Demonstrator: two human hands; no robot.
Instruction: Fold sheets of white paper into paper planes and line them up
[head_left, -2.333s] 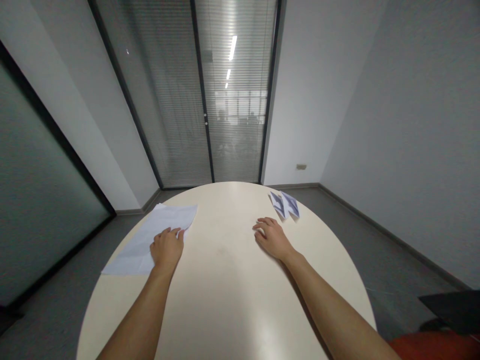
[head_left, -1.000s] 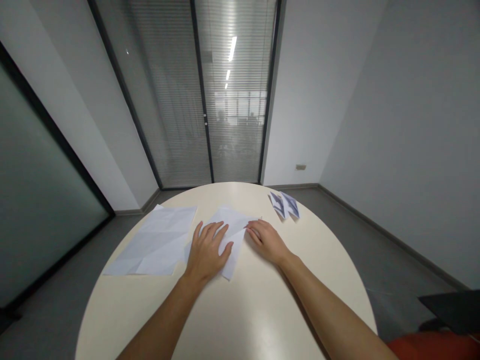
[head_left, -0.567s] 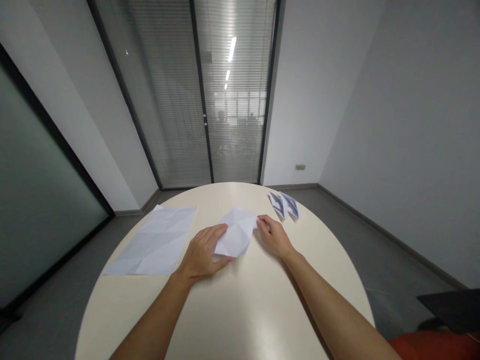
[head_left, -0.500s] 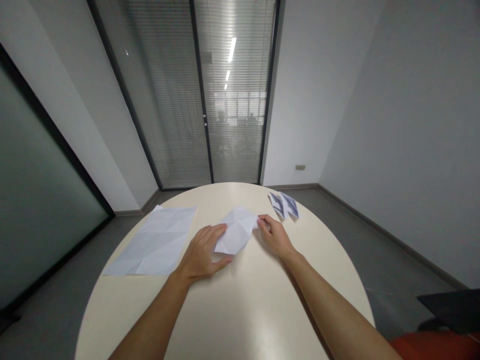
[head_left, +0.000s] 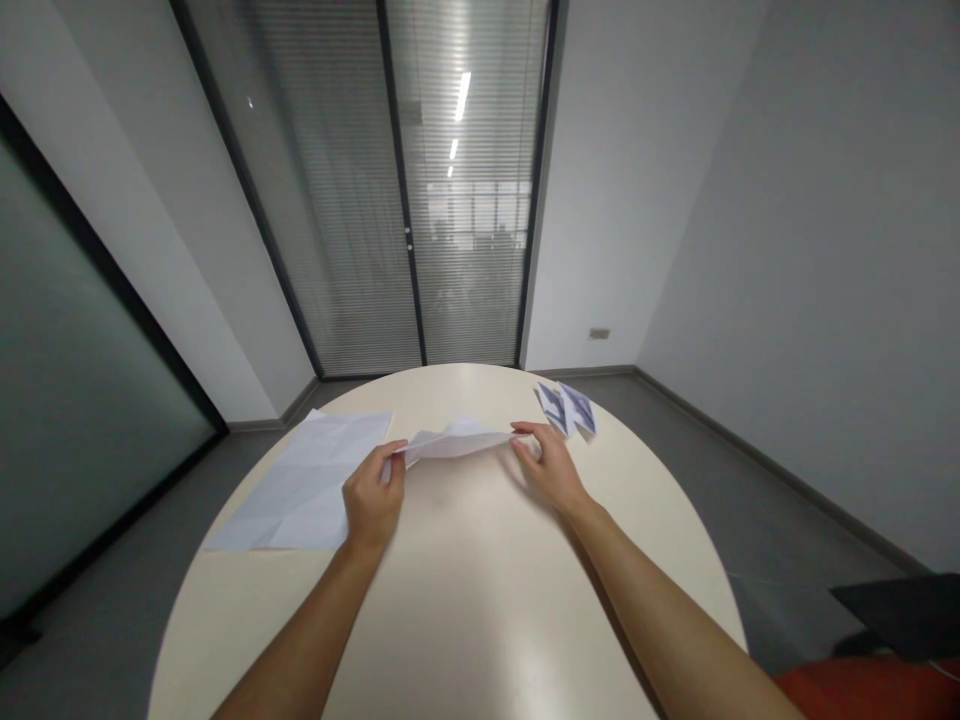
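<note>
Between my hands a folded sheet of white paper (head_left: 459,444) stretches across, its near edge lifted a little off the table. My left hand (head_left: 375,497) pinches its left end between thumb and fingers. The right end is pinched by my right hand (head_left: 550,466). Left of my left hand lies a larger creased white sheet (head_left: 300,490), flat on the table. Just beyond my right hand are small folded paper pieces (head_left: 568,409) with dark printed areas.
All this is on a round cream table (head_left: 450,620). Behind it stand a glass partition with blinds (head_left: 472,280) and grey walls. A red seat (head_left: 862,690) and a dark flat object (head_left: 900,615) show at the lower right.
My left hand has gone from lying spread on the folded paper to pinching its left end. The paper's near edge has come up, so it looks narrow and wide. My right hand keeps its grip.
</note>
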